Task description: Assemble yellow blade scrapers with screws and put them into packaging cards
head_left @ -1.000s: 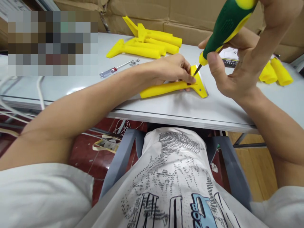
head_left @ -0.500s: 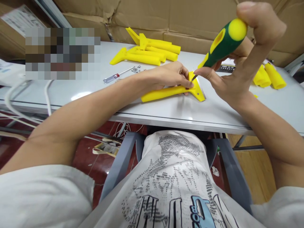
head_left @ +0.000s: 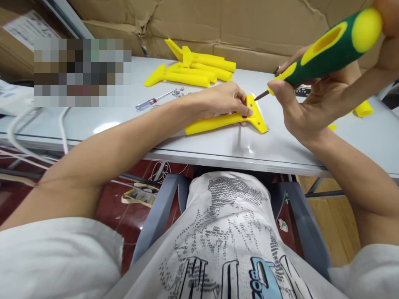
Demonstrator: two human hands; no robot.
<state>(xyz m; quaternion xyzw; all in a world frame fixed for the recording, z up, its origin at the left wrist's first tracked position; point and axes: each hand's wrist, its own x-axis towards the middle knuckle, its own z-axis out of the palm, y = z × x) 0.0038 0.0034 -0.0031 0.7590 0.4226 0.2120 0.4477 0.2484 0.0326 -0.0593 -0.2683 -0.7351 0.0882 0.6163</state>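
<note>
head view, left fingers (head_left: 246, 109) pinching one scraper (head_left: 229, 119) with two screws (head_left: 258, 123), right fingers (head_left: 281, 90) holding one screwdriver (head_left: 324, 57)

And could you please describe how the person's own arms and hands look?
The left hand and right hand wear no gloves, and no watch or bracelet shows. Short, loose, plain whitish sleeves stop above the elbows.

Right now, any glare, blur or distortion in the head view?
Head view throughout: bright glare on the table beside the left forearm, with a smaller glint below the scraper; a mosaic patch hides detail at upper left; sleeves look wide-angle stretched near the bottom corners; no obvious blur on the green screwdriver.
</note>
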